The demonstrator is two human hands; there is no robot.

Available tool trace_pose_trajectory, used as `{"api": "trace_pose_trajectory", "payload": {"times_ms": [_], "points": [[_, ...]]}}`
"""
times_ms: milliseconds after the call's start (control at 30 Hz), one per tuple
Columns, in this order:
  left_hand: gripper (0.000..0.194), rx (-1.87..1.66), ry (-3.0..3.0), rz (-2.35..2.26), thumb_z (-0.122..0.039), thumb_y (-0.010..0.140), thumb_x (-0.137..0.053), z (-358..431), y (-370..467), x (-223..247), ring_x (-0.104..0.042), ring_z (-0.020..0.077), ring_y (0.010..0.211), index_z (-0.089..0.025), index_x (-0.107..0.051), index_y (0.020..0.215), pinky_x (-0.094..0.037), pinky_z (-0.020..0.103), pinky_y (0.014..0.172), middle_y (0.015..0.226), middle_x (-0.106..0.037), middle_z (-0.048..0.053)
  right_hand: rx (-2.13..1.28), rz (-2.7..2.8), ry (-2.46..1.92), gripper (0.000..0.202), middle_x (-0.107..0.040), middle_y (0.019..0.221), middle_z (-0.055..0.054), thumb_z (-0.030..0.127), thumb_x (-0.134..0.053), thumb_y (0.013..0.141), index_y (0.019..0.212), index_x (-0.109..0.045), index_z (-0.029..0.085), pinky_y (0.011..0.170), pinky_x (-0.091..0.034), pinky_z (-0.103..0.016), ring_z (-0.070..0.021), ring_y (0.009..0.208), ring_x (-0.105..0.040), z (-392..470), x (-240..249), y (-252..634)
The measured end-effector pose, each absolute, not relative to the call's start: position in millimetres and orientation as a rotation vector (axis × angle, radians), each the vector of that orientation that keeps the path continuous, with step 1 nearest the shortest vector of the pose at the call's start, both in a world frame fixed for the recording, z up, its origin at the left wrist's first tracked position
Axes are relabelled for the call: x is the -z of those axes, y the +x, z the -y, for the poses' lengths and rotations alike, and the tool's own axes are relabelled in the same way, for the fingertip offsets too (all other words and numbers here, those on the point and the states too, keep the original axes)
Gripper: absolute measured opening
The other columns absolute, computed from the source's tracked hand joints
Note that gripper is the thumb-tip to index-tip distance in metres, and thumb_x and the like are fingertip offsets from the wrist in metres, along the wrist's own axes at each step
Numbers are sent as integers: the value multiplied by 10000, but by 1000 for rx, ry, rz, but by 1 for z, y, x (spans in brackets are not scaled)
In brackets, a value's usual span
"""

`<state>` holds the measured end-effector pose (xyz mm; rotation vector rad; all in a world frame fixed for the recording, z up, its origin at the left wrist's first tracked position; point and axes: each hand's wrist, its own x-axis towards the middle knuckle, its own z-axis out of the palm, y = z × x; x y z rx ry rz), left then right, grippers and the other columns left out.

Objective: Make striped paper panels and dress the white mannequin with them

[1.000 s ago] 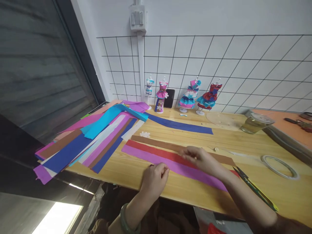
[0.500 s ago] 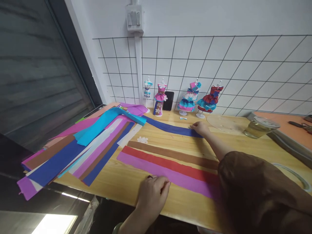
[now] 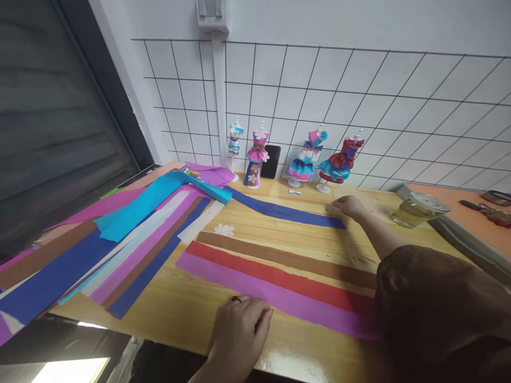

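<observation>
My left hand [image 3: 241, 330] rests loosely curled at the table's front edge, its fingertips close to a purple crepe-paper strip [image 3: 279, 300]. Above that strip lie a red strip [image 3: 275, 274] and a brown strip [image 3: 287, 258], roughly parallel. My right hand [image 3: 351, 206] is farther back, past the right end of a dark blue strip [image 3: 287, 213], with its fingertips bunched together. Whether anything is between them I cannot make out. A thin clear plastic disc [image 3: 369, 201] lies beside and partly behind this hand.
Many coloured paper strips [image 3: 139, 234] pile up at the left, a turquoise one [image 3: 143, 205] on top. Along the wall stand several small dressed mannequins [image 3: 305, 159] and a phone [image 3: 270, 162]. White paper flowers [image 3: 224, 230] lie mid-table. A lidded cup [image 3: 417, 210] stands at the right.
My right hand has moved right, off the end of the dark blue strip, which now lies flat and fully visible. My left hand stays curled on the table. The view has shifted slightly.
</observation>
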<state>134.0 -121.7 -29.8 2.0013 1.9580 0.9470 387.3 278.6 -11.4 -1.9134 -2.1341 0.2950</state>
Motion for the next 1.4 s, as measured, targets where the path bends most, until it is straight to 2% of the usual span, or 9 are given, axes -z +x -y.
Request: {"api": "trace_pose_trajectory", "payload": {"times_ms": [167, 333, 467, 700, 867, 967, 1033, 1233, 1400], "points": [[162, -960, 2010, -1957, -143, 784, -464, 122, 135, 30, -581, 147, 614, -213, -576, 690, -378, 262, 591, 649, -645, -20, -352, 2257, -1831, 254, -682, 676, -57, 372, -616, 684, 798, -690, 158, 568, -460, -252, -191, 643, -620, -276, 17, 395], [164, -915, 1992, -1950, -154, 786, -459, 123, 134, 28, -589, 151, 632, -215, -577, 690, -390, 262, 595, 667, -652, -11, -247, 2364, -1734, 158, -687, 792, -64, 222, -578, 678, 796, -667, 166, 652, -451, -265, -208, 760, -618, -282, 29, 382], [173, -909, 1972, -1952, -154, 787, -451, 123, 134, 29, -586, 154, 640, -214, -585, 697, -388, 267, 599, 669, -651, -4, -180, 2404, -1695, 231, -678, 862, -64, 157, -530, 685, 894, -628, 170, 677, -441, -260, -195, 798, -609, -289, 32, 379], [176, -889, 1839, -1888, -188, 792, -458, 123, 130, 24, -564, 134, 631, -208, -597, 687, -376, 249, 612, 639, -632, -9, -95, 2359, -1733, 314, -673, 861, -87, 191, -494, 718, 1021, -564, 144, 632, -431, -266, -199, 767, -605, -292, 26, 396], [234, -875, 1620, -1763, -285, 824, -416, 105, 91, -2, -515, 108, 571, -190, -605, 722, -362, 210, 535, 606, -581, -15, -110, 2383, -1702, 305, -679, 860, -79, 199, -502, 718, 1009, -571, 139, 643, -437, -256, -184, 746, -612, -292, 23, 407], [242, -959, 1564, -1834, -359, 803, -447, 77, 53, -16, -520, 113, 601, -188, -618, 802, -367, 207, 541, 672, -598, -14, -118, 2420, -1682, 312, -678, 872, -73, 190, -508, 710, 1014, -565, 148, 638, -437, -253, -188, 765, -612, -291, 27, 407], [273, -1059, 1580, -1932, -386, 800, -440, 54, 30, -20, -511, 115, 610, -182, -622, 784, -363, 208, 554, 658, -586, -15, -99, 2443, -1673, 304, -673, 876, -79, 184, -510, 706, 1003, -565, 156, 660, -434, -263, -203, 804, -607, -291, 29, 405], [293, -1198, 1499, -2228, -391, 771, -449, 10, -14, 1, -503, 116, 564, -170, -633, 828, -352, 207, 536, 619, -581, -14, -30, 2450, -1688, 337, -658, 895, -109, 171, -548, 677, 1015, -543, 167, 725, -427, -290, -234, 860, -596, -290, 35, 397], [293, -1099, 1654, -2200, -386, 786, -434, 16, -21, 15, -541, 131, 618, -186, -643, 836, -362, 212, 576, 670, -618, -1, 3, 2340, -1799, 416, -646, 928, -174, 198, -528, 687, 1089, -493, 100, 689, -435, -319, -268, 859, -599, -286, 33, 395]]}}
